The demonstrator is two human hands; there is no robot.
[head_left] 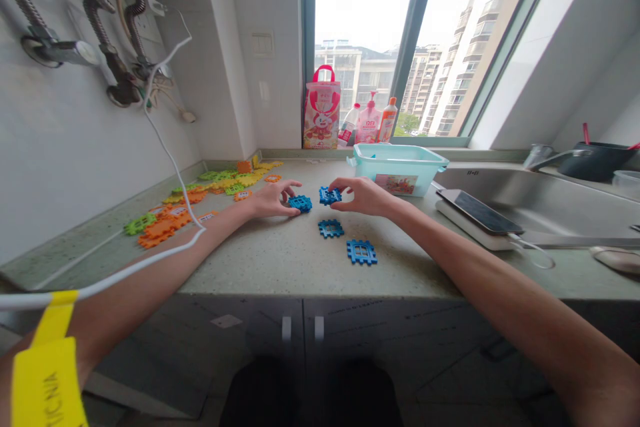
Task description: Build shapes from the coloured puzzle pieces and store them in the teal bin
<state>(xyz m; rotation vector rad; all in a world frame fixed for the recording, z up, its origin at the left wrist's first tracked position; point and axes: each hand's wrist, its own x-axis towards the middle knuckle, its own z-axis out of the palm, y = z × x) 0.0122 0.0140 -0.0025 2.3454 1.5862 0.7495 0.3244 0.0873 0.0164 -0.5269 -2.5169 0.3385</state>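
Note:
My left hand has its thumb and fingers around a blue interlocking tile with notched edges, low over the counter. Across from it, my right hand pinches another blue tile by its right side. A narrow gap separates the two held pieces. Nearer to me, two more blue tiles lie flat on the counter: a smaller-looking tile and a window-patterned tile. Whether either hand holds a stack of tiles, I cannot tell.
Orange tiles, green tiles and yellow tiles lie along the left. Behind my right hand stands a light-blue plastic bin. A phone rests beside the sink. A white cable hangs over my left forearm.

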